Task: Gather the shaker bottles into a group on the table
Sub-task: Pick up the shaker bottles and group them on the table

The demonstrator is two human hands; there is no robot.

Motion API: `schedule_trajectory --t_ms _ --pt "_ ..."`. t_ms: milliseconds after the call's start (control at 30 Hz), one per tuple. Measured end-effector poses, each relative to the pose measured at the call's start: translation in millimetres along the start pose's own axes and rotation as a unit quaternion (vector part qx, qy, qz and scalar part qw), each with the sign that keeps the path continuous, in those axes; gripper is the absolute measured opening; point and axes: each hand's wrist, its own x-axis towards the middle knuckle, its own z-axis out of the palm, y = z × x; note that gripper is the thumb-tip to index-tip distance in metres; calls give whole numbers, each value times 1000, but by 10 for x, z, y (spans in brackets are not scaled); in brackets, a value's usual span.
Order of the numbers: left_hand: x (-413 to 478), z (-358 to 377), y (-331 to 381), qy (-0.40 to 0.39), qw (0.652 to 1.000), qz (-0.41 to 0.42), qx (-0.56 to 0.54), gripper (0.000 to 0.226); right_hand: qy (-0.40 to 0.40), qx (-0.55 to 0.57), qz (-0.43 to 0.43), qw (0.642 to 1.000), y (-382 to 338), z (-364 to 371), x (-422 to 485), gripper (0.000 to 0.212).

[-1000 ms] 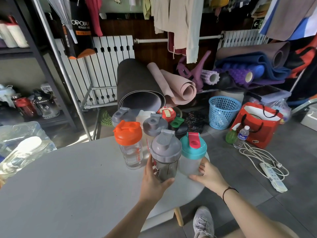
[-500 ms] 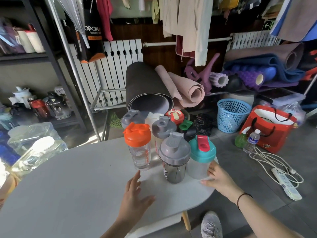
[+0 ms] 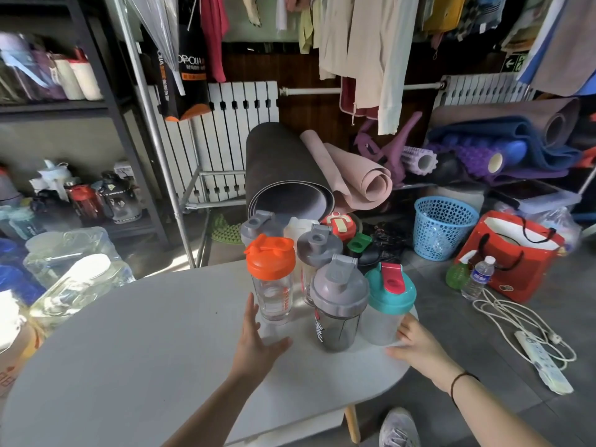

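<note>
Several shaker bottles stand bunched at the far right end of the grey table [image 3: 135, 343]. In front are an orange-lidded clear bottle [image 3: 272, 282], a grey-lidded dark bottle [image 3: 338, 304] and a teal-lidded bottle [image 3: 388, 301]. Behind them stand two more grey-lidded bottles [image 3: 317, 250] [image 3: 259, 225] and a white one [image 3: 298, 225]. My left hand [image 3: 256, 343] is open, fingers spread, just in front of the orange-lidded bottle. My right hand [image 3: 419, 345] rests at the base of the teal-lidded bottle, fingers against it.
The table's right edge lies right beside the bottles. Beyond it lie rolled mats [image 3: 283, 179], a blue basket [image 3: 443, 227], a red bag [image 3: 512, 253], a small water bottle [image 3: 479, 277] and a power strip [image 3: 541, 359]. Large water jugs [image 3: 74, 269] sit at the left.
My left hand let go of the grey-lidded dark bottle, drew back, then moved forward to the orange-lidded bottle. My right hand stayed at the teal-lidded bottle.
</note>
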Motion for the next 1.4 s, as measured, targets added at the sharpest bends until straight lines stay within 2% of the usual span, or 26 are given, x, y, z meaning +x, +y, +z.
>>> schedule_trajectory --t_ms 267,467,633,833,1033,1200,1267,1333,1400 --pt "135 104 123 91 995 -17 -24 98 -11 23 0 1000 68 -16 49 83" --pt "315 144 170 97 995 -9 36 86 -9 56 -8 998 140 -21 88 112" --pt "338 159 109 126 990 8 63 87 -5 56 -4 998 187 -27 110 98" --pt "335 195 126 143 988 13 54 88 12 42 -12 999 168 8 108 90" --pt "327 47 56 77 997 -3 11 94 13 48 -12 999 170 22 115 88" --pt "630 -354 40 167 985 -16 39 80 -3 59 -15 998 168 -8 101 91" --pt "886 -510 98 135 988 4 68 81 -8 49 -11 999 138 -6 89 94" --pt "1111 -613 187 48 994 31 88 91 -5 41 -20 999 115 3 81 93" --pt "1265 -650 233 -56 994 49 82 105 5 29 -28 999 114 26 73 81"
